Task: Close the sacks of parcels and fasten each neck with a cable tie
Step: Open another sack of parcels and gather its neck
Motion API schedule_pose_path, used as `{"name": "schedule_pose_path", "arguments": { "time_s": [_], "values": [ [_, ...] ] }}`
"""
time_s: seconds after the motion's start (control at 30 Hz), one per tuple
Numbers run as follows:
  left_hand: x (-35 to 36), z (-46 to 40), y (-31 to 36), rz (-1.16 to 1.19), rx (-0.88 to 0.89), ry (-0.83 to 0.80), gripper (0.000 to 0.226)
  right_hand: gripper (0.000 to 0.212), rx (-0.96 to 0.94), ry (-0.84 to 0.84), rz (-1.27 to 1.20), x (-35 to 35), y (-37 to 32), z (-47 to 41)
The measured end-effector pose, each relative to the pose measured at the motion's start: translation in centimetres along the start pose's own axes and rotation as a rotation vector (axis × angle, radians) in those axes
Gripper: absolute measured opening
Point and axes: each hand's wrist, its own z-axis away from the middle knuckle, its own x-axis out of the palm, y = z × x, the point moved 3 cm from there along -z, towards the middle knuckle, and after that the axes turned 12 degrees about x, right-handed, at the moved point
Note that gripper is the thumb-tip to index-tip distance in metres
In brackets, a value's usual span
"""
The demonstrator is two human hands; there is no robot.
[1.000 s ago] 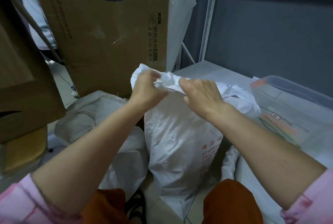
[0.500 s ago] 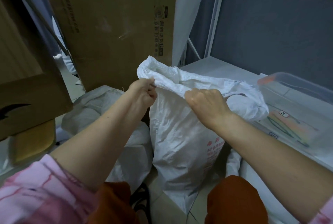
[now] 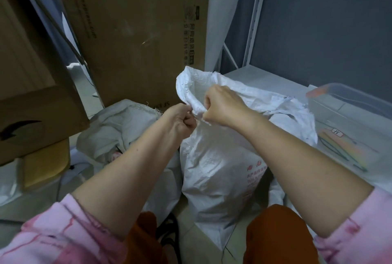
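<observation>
A white woven sack [image 3: 214,168] with red print stands upright on the floor between my knees. Its mouth is open at the top, the rim folded over. My left hand [image 3: 180,122] pinches the near edge of the rim with curled fingers. My right hand [image 3: 222,105] grips a bunch of the rim fabric just to the right, knuckles up. The two hands are close together, almost touching. No cable tie shows in either hand. A second white sack [image 3: 118,127] lies slumped to the left behind my left forearm.
Large cardboard boxes [image 3: 135,36] lean at the back and left. A clear plastic bin [image 3: 356,127] holding coloured cable ties sits on a white shelf [image 3: 258,77] at right. A metal rack upright [image 3: 254,17] rises behind. A black sandal [image 3: 169,238] shows between my orange-trousered knees.
My hands have come together at the near left part of the rim, the right hand sliding left along the fabric and gathering it. The sack's mouth has bunched up.
</observation>
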Motion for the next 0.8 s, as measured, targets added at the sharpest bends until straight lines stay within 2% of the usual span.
{"name": "schedule_pose_path", "arguments": {
  "time_s": [0.07,0.13,0.2,0.33,0.4,0.43,0.47,0.5,0.57,0.63,0.73,0.8],
  "values": [
    [-1.0,-0.7,0.1,-0.147,0.087,0.064,0.028,0.032,-0.074,0.062,0.142,0.8,-0.7,1.2],
    [-1.6,-1.1,0.5,-0.226,0.177,0.113,0.02,0.014,-0.16,0.136,0.249,1.6,-1.4,2.3],
    [-1.5,-1.2,1.1,-0.262,0.242,0.12,0.024,0.026,-0.22,0.187,0.331,2.5,-1.7,3.0],
    [-1.2,-0.8,2.0,-0.395,0.312,0.122,0.028,0.031,-0.34,0.254,0.386,3.9,-1.9,3.8],
    [-1.5,-0.7,2.0,-0.378,0.272,0.129,0.028,0.022,-0.28,0.132,0.275,4.3,-1.7,3.6],
    [-1.7,-0.8,1.8,-0.338,0.251,0.123,0.031,0.008,-0.219,0.026,0.159,4.1,-1.4,3.3],
    [-1.9,-0.8,1.6,-0.297,0.235,0.115,0.033,0.01,-0.139,-0.094,0.004,3.8,-1.1,2.8],
    [-2.0,-0.8,1.5,-0.273,0.223,0.101,0.034,0.023,-0.047,-0.187,-0.175,3.3,-0.9,2.4],
    [-2.2,-0.7,1.2,-0.294,0.193,0.06,0.033,0.037,0.104,-0.186,-0.406,2.4,-0.4,0.9],
    [-2.3,-0.4,1.0,-0.342,0.15,0.014,0.032,0.044,0.223,-0.144,-0.51,2.0,-0.2,0.1],
    [-2.8,-0.3,0.6,-0.408,0.094,-0.049,0.03,0.029,0.333,-0.295,-0.643,2.8,-0.7,0.1],
    [-3.3,-0.6,0.9,-0.5,0.114,-0.049,0.027,0.03,0.342,-0.294,-0.615,3.4,-0.9,0.0]
  ]
}}
